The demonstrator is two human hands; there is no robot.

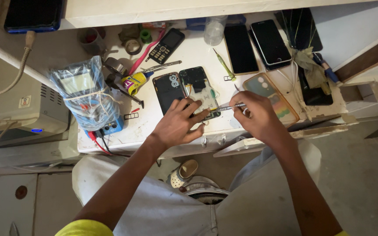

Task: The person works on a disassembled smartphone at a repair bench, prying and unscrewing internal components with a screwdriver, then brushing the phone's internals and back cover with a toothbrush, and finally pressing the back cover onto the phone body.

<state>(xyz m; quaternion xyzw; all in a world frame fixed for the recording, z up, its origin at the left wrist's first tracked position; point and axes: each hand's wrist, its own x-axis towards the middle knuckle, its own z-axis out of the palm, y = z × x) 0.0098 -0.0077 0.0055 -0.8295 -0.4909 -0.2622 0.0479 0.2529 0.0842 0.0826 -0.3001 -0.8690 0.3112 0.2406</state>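
An opened phone (200,89) with its circuit board bare lies on the white workbench (189,54). My left hand (178,124) rests on its near end, fingers pressing it down. My right hand (257,116) grips metal tweezers (228,106) whose tips point left onto the phone's lower part. The phone's black back cover (168,88) lies just left of it. A phone case with a coloured pattern (271,97) sits partly under my right hand.
A plastic-wrapped multimeter (86,94) with red and black leads stands at the left. Beyond lie a keypad phone (166,45), two dark smartphones (254,46), a green tool (224,65), a glue tube (134,82), tape rolls (133,46) and a clear cup (214,29).
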